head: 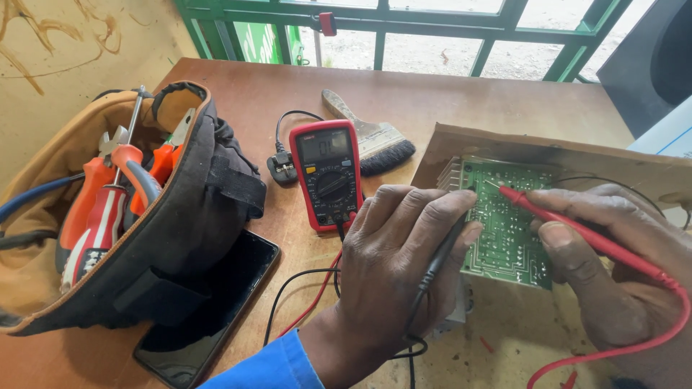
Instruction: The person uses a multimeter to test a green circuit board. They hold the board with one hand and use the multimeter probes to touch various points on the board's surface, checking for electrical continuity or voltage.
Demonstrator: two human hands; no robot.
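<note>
My left hand (pixel 396 266) grips a black test probe (pixel 440 259), its tip up near the top left of a green circuit board (pixel 504 223). My right hand (pixel 613 266) pinches a red test probe (pixel 569 227), whose tip touches the board's upper middle. The board sits in a brown wooden panel (pixel 548 155) on the table. A red multimeter (pixel 328 173) lies to the left, its display lit, with black and red leads running from it to the probes.
An open tool bag (pixel 144 216) with pliers and screwdrivers stands at the left, over a dark phone (pixel 216 317). A paint brush (pixel 375 137) and a black plug (pixel 281 169) lie behind the meter. A green window frame (pixel 404 21) runs along the far table edge.
</note>
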